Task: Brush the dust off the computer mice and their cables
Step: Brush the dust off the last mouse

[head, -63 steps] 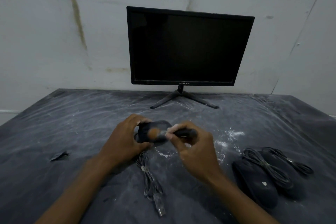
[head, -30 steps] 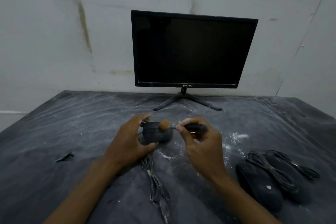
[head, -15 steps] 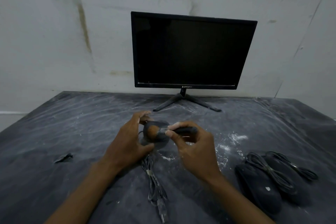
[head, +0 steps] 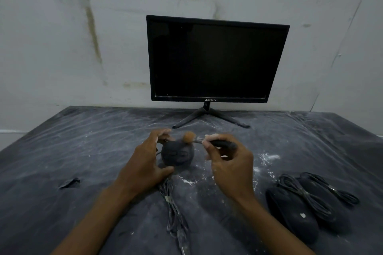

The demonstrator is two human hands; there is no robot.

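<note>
Head camera: a person sits at a dust-streaked dark table (head: 83, 143), brushing a computer mouse (head: 177, 153) that is tipped up on edge in front of a switched-off monitor (head: 215, 60). The left hand (head: 145, 163) is curled around the mouse's left flank, thumb below and fingers over the top, holding it clear of the table. The right hand (head: 230, 163) is closed in a pinch on the dark handle of a small brush (head: 207, 141), whose tan bristle head touches the mouse's upper edge at about 1 o'clock on its body. From the left hand the mouse sits at roughly 2 o'clock, pressed against the palm; from the right hand it lies at about 10 o'clock, just beside the fingertips. The mouse's own cable (head: 175, 213) trails toward the viewer at 6 o'clock, bundled and pale with powder, and looks not yet brushed. Two more mice (head: 298, 213) lie side by side at 4 o'clock from the hands, well apart from the work, each with a coiled cable (head: 306, 194) draped on top; whether they have been cleaned cannot be told in this dim light. White powder speckles the table between the hands and that pair. By appearances the job is at an early or middle stage: one mouse body in hand, at least its cable left to do.
</note>
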